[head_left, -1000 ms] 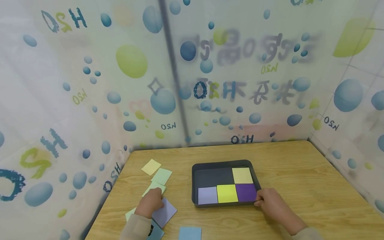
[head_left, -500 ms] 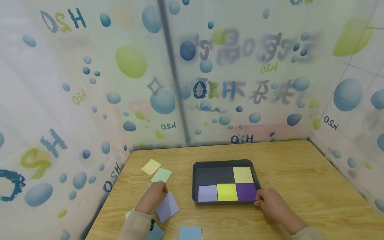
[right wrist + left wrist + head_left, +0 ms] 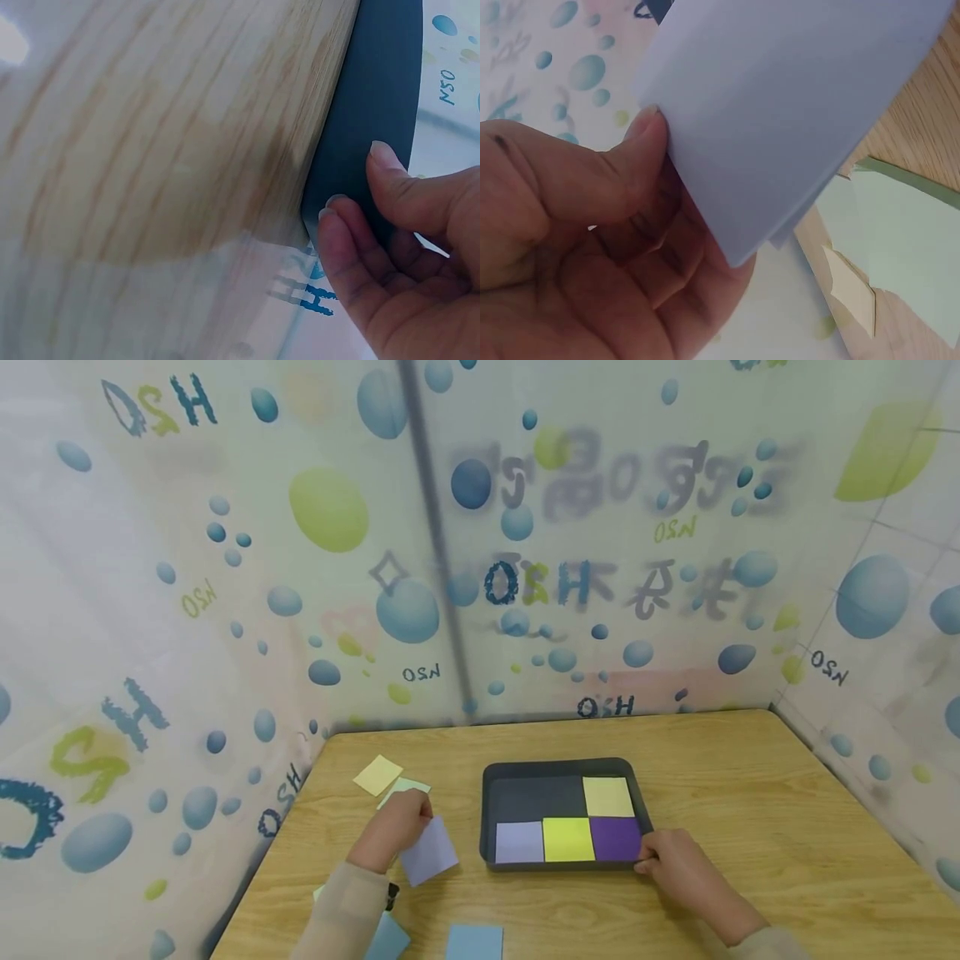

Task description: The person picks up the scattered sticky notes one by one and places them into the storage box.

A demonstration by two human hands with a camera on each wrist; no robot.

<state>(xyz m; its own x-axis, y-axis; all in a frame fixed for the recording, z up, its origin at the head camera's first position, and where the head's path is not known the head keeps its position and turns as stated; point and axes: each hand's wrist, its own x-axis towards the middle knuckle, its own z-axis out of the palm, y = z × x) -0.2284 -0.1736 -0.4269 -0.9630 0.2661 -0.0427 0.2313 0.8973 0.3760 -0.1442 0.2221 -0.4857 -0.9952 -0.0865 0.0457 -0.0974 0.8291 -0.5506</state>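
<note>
My left hand (image 3: 403,820) pinches a lavender paper square (image 3: 430,852) by its edge, raised over the table left of the tray. In the left wrist view, thumb and fingers hold the lavender square (image 3: 772,112), and a second layer shows at its lower edge. At the near right corner of the black tray (image 3: 491,802), my right hand (image 3: 678,864) grips the rim; the right wrist view has the thumb on the tray's dark side (image 3: 360,135). Inside lie another lavender square (image 3: 519,842), a bright yellow square (image 3: 567,840), a purple square (image 3: 616,839) and a pale yellow square (image 3: 608,797).
Left on the wooden table (image 3: 750,793) lie a pale yellow square (image 3: 377,775) and a light green square (image 3: 408,785), partly behind my left hand. Nearer me are two blue squares, one (image 3: 474,942) in front and one (image 3: 388,937) beside my sleeve. Patterned sheeting (image 3: 600,527) surrounds the table.
My left hand has lifted the lavender square from the loose papers and moved it away from me and slightly right. The right hand stays at the tray's corner.
</note>
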